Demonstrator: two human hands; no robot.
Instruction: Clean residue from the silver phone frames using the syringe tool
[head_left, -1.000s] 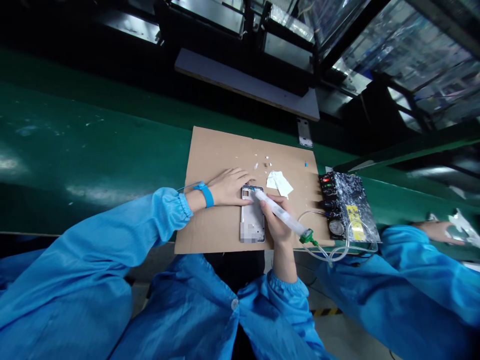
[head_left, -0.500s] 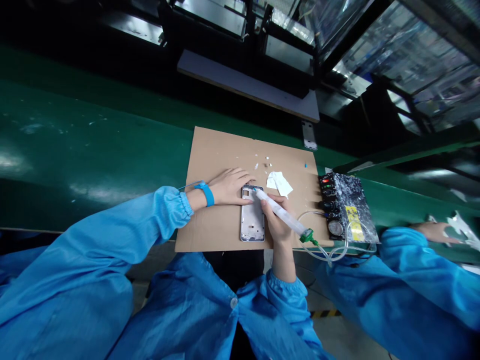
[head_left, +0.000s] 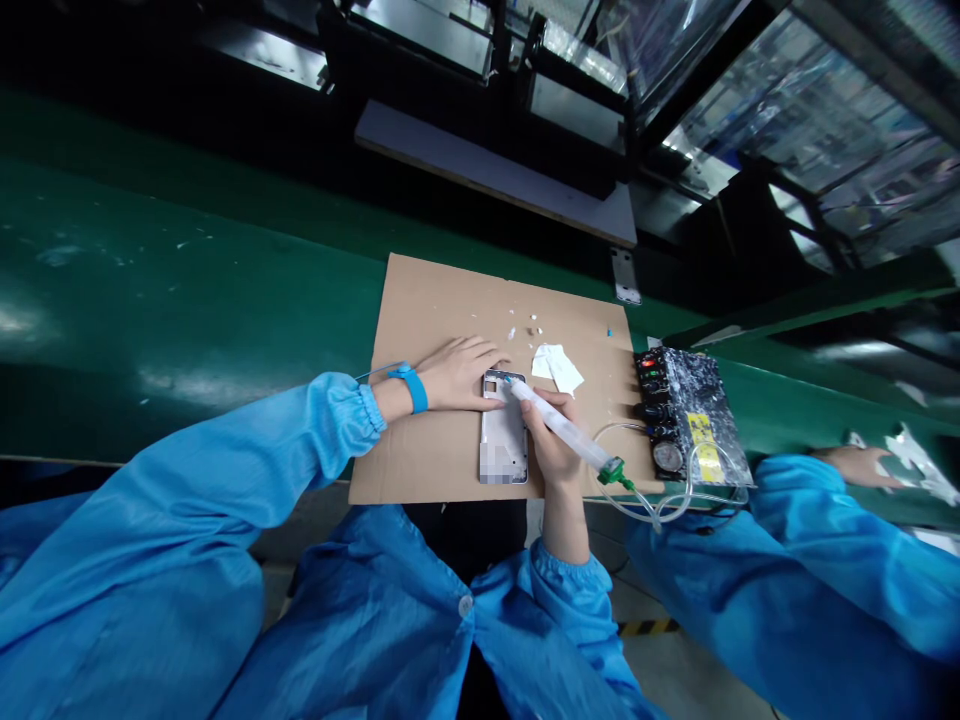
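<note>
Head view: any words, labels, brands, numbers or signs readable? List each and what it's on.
No text can be read for certain. Too small or blurred:
Yellow label on the black box: has marks, illegible.
Red display on the same box: lit, digits unreadable.
Round gauge on the same box: dial markings unreadable.
Phone frame: pixelated patch at its near end, nothing readable.
Syringe: no lettering can be made out.
</note>
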